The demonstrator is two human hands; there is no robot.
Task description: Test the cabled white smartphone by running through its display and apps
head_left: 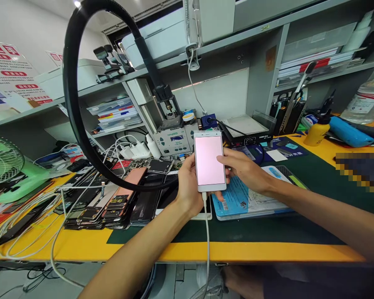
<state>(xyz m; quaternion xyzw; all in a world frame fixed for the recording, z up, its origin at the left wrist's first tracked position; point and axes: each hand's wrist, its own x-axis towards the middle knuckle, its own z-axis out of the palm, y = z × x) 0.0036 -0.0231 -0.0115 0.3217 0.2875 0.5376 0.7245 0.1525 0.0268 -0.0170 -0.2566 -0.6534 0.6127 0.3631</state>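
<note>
Your left hand (186,187) is closed around the white smartphone (209,166), which is up above the green mat (255,232). The phone's long side runs up and down, its pale pink screen facing you. Your right hand (241,165) is at its right edge, thumb over the screen; I cannot tell if those fingers grip too. A white cable (207,236) hangs from the bottom edge, toward you. Open room seems to be above the mat's front strip.
</note>
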